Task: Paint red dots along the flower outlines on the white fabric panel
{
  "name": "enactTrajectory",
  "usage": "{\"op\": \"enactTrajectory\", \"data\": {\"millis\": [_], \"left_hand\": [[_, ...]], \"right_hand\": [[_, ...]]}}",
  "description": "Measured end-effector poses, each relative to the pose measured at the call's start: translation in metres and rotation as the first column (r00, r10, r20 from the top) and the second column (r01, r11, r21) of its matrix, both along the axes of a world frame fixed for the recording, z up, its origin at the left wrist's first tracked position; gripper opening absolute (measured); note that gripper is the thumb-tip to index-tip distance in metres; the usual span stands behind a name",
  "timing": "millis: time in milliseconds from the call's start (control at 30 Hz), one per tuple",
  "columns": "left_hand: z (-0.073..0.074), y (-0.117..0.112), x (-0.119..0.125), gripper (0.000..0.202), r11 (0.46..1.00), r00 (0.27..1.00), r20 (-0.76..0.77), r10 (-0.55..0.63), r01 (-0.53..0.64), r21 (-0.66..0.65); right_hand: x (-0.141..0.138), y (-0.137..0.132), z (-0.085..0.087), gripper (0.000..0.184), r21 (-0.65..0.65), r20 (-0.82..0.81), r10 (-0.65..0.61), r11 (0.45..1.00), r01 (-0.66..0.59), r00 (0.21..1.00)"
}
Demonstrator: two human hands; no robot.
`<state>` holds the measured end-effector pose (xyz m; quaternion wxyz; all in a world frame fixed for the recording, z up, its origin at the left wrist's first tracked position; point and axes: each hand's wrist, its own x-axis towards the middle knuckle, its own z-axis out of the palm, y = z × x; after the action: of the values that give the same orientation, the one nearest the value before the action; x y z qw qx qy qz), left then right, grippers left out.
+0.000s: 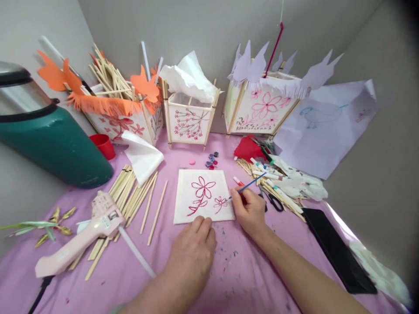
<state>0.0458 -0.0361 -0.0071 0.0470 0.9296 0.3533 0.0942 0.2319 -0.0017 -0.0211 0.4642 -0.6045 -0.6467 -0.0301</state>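
A square white panel (183,187) lies on the pink tablecloth, with a large dark-pink flower and a smaller one painted on it. My right hand (248,211) is closed around a thin blue paintbrush (252,182), whose tip is at the small flower. My left hand (194,248) rests palm down at the panel's near edge, its fingers bent slightly and lying on the border; the thumb is hidden. Just beyond the panel are several small paint pots (212,160) and a pink lid (192,162).
Wooden sticks (127,192) and a pink glue gun (98,226) lie left, near a green bottle (55,139). Three decorated lanterns (190,122) stand behind. To the right are markers (268,174), scissors (275,203) and a black phone (337,248).
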Motion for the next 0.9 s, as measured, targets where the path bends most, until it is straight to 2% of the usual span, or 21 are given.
{"op": "enactTrajectory", "data": {"millis": [233, 400, 567, 700, 900], "left_hand": [[0.001, 0.000, 0.000, 0.020, 1.000, 1.000, -0.002, -0.005, 0.005, -0.007], [0.001, -0.001, 0.000, 0.018, 1.000, 1.000, 0.011, 0.002, -0.002, 0.001], [0.002, -0.004, -0.001, 0.020, 1.000, 1.000, 0.016, 0.013, -0.013, 0.014], [0.007, -0.003, -0.001, 0.021, 1.000, 1.000, -0.017, 0.007, -0.007, -0.019], [0.011, -0.001, -0.002, 0.021, 0.998, 0.999, -0.042, 0.007, -0.009, -0.066]], "right_hand": [[0.003, 0.000, -0.003, 0.014, 0.060, -0.002, -0.016, 0.998, 0.016, 1.000], [0.006, 0.007, 0.005, 0.012, 0.083, -0.047, -0.024, 0.996, 0.028, 0.999], [0.008, 0.036, 0.018, 0.018, 0.005, -0.123, -0.034, 0.999, 0.035, 0.992], [0.008, 0.066, 0.020, 0.021, -0.046, -0.193, -0.021, 0.999, 0.012, 0.981], [0.004, 0.092, 0.014, 0.024, -0.016, -0.101, -0.019, 1.000, 0.018, 0.995]]}}
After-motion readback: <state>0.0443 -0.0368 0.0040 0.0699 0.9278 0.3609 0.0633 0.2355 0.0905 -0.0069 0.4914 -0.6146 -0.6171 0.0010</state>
